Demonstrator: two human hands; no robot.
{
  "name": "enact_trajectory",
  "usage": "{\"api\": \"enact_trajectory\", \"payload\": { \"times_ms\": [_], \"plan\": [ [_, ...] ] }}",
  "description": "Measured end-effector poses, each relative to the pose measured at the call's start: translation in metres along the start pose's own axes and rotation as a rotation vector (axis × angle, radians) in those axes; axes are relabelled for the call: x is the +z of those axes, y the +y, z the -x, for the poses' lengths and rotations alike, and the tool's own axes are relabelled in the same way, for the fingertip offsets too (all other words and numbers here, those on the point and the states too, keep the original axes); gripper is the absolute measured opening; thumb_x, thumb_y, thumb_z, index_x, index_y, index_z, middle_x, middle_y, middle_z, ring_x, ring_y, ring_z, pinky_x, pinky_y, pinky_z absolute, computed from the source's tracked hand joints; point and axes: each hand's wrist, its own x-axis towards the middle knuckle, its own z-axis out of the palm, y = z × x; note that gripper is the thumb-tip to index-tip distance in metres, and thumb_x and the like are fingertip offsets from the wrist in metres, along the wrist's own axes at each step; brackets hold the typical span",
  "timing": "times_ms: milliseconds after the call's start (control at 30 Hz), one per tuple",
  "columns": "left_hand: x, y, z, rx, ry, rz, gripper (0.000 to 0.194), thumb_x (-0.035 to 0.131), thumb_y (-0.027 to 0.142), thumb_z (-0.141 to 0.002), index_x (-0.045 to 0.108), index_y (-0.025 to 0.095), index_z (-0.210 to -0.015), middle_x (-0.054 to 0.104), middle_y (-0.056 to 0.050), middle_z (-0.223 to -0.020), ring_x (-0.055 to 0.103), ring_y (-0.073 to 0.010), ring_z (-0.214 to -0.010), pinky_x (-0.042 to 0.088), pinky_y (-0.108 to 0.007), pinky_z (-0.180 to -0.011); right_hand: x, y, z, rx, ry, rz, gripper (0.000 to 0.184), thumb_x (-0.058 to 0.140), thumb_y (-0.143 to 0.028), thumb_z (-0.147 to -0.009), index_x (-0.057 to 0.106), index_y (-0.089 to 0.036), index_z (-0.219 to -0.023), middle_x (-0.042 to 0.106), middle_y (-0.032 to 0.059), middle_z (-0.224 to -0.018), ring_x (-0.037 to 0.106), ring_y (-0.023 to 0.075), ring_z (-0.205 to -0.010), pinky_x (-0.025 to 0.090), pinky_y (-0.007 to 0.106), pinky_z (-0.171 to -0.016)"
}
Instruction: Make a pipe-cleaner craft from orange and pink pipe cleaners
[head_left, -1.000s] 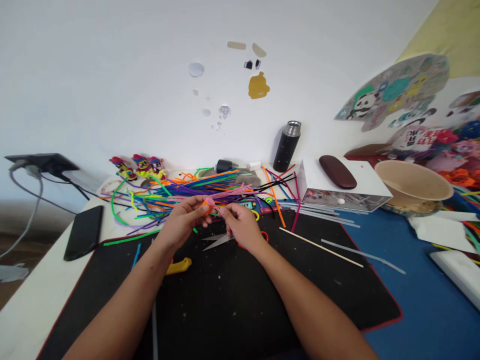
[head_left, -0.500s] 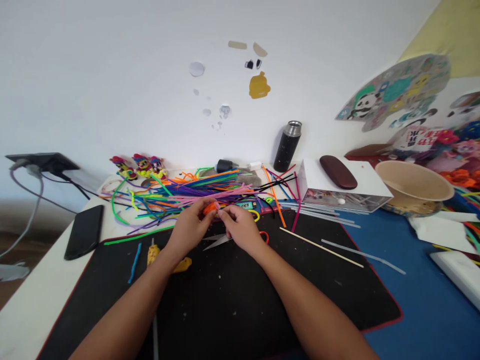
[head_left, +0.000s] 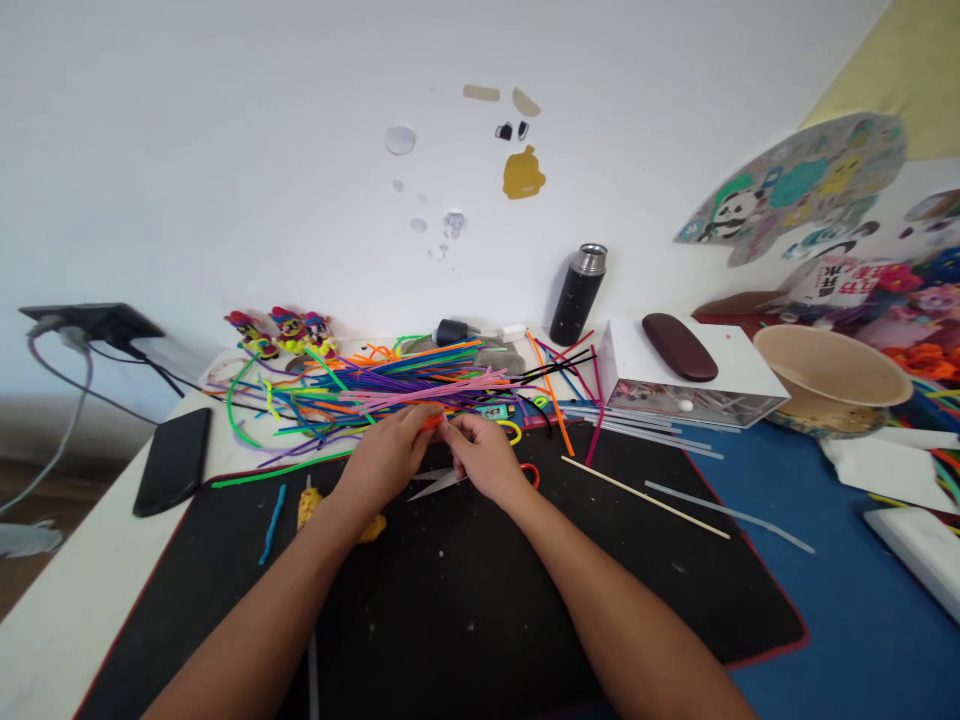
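My left hand (head_left: 391, 452) and my right hand (head_left: 484, 458) meet above the black mat, fingertips pinched together. Between them is a small orange pipe cleaner piece (head_left: 432, 422) with a bit of pink at its right end; fingers hide most of it. Beneath my right hand lies a pair of scissors (head_left: 436, 487), blades pointing left, with a red handle loop showing at the right. A yellow glue gun (head_left: 306, 506) is partly covered by my left forearm. Just behind my hands spreads a pile of coloured pipe cleaners (head_left: 420, 380).
A blue twisted pipe cleaner (head_left: 273, 524) and a phone (head_left: 172, 462) lie at left. Small figures (head_left: 289, 328) stand by the wall. A black flask (head_left: 577, 296), a white box (head_left: 739, 362) bearing a glasses case (head_left: 679, 347), a bowl (head_left: 832, 365) and a thin stick (head_left: 645, 497) are right.
My left hand has turned over slightly, so its fingers now cover more of the orange piece. My right hand keeps its pinch. The whole view has shifted a little.
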Motion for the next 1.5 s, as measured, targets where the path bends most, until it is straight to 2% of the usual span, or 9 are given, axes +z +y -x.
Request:
{"api": "enact_trajectory", "payload": {
  "times_ms": [167, 400, 533, 700, 833, 1033, 1267, 1500],
  "plan": [
    [0.0, -0.001, 0.0, 0.051, 0.029, -0.011, 0.033, 0.047, 0.023, -0.104, 0.071, 0.016, -0.124, 0.081, -0.015, -0.114, 0.079, -0.0287, -0.098, 0.061, -0.036, -0.083, 0.0, 0.002, -0.002, 0.008, -0.026, -0.1, 0.047, 0.067, -0.067, -0.091, 0.061, -0.022, -0.078, 0.053, -0.007, -0.052, 0.049, 0.0116, -0.04, 0.038, 0.024, -0.044],
    [-0.001, -0.003, 0.0, -0.005, 0.028, 0.07, 0.032, 0.05, 0.026, -0.1, 0.072, 0.019, -0.123, 0.081, -0.013, -0.115, 0.078, -0.0281, -0.098, 0.06, -0.037, -0.085, 0.0, 0.0, -0.001, -0.012, -0.042, -0.118, 0.044, 0.068, -0.064, -0.091, 0.06, -0.022, -0.081, 0.052, -0.0086, -0.052, 0.048, 0.0107, -0.04, 0.039, 0.023, -0.045],
    [-0.004, -0.003, -0.001, -0.106, 0.024, 0.226, 0.031, 0.055, 0.033, -0.098, 0.072, 0.019, -0.12, 0.081, -0.009, -0.108, 0.077, -0.0261, -0.093, 0.057, -0.035, -0.082, -0.001, -0.005, 0.002, -0.035, -0.042, -0.11, 0.043, 0.066, -0.063, -0.093, 0.062, -0.021, -0.084, 0.052, -0.0087, -0.05, 0.048, 0.0105, -0.04, 0.037, 0.022, -0.044],
    [-0.008, -0.001, -0.002, -0.243, -0.003, 0.538, 0.033, 0.062, 0.044, -0.095, 0.071, 0.018, -0.114, 0.079, -0.005, -0.098, 0.072, -0.0213, -0.081, 0.055, -0.03, -0.073, -0.003, -0.014, 0.005, -0.078, -0.061, -0.109, 0.038, 0.067, -0.058, -0.095, 0.063, -0.02, -0.089, 0.053, -0.0089, -0.052, 0.047, 0.0098, -0.04, 0.034, 0.021, -0.043],
    [-0.01, 0.0, -0.002, -0.314, -0.057, 0.706, 0.04, 0.066, 0.052, -0.093, 0.07, 0.017, -0.113, 0.075, -0.004, -0.093, 0.067, -0.0179, -0.067, 0.054, -0.029, -0.064, -0.006, -0.018, 0.005, -0.092, -0.016, -0.102, 0.036, 0.069, -0.057, -0.094, 0.065, -0.021, -0.089, 0.053, -0.0083, -0.053, 0.048, 0.0101, -0.04, 0.035, 0.022, -0.043],
    [-0.011, 0.001, -0.001, -0.325, -0.138, 0.742, 0.041, 0.068, 0.055, -0.093, 0.07, 0.018, -0.11, 0.072, -0.002, -0.082, 0.067, -0.0188, -0.065, 0.054, -0.03, -0.063, -0.009, -0.017, 0.003, -0.113, 0.066, -0.111, 0.034, 0.07, -0.054, -0.092, 0.063, -0.021, -0.087, 0.055, -0.0069, -0.058, 0.048, 0.0101, -0.041, 0.036, 0.022, -0.042],
    [-0.013, 0.001, -0.003, -0.336, -0.201, 0.865, 0.042, 0.072, 0.057, -0.09, 0.069, 0.018, -0.104, 0.071, -0.001, -0.08, 0.066, -0.017, -0.062, 0.055, -0.029, -0.061, -0.007, -0.019, 0.005, -0.127, 0.031, -0.099, 0.029, 0.07, -0.049, -0.093, 0.066, -0.02, -0.09, 0.059, -0.0047, -0.065, 0.05, 0.0095, -0.043, 0.037, 0.022, -0.042],
    [-0.014, 0.004, -0.002, -0.351, -0.211, 0.873, 0.044, 0.074, 0.059, -0.086, 0.07, 0.018, -0.104, 0.071, -0.001, -0.079, 0.066, -0.0166, -0.062, 0.056, -0.029, -0.06, -0.007, -0.021, 0.006, -0.134, 0.037, -0.069, 0.028, 0.07, -0.049, -0.092, 0.066, -0.021, -0.09, 0.06, -0.0045, -0.064, 0.048, 0.0094, -0.042, 0.036, 0.021, -0.041]
  ]
}}
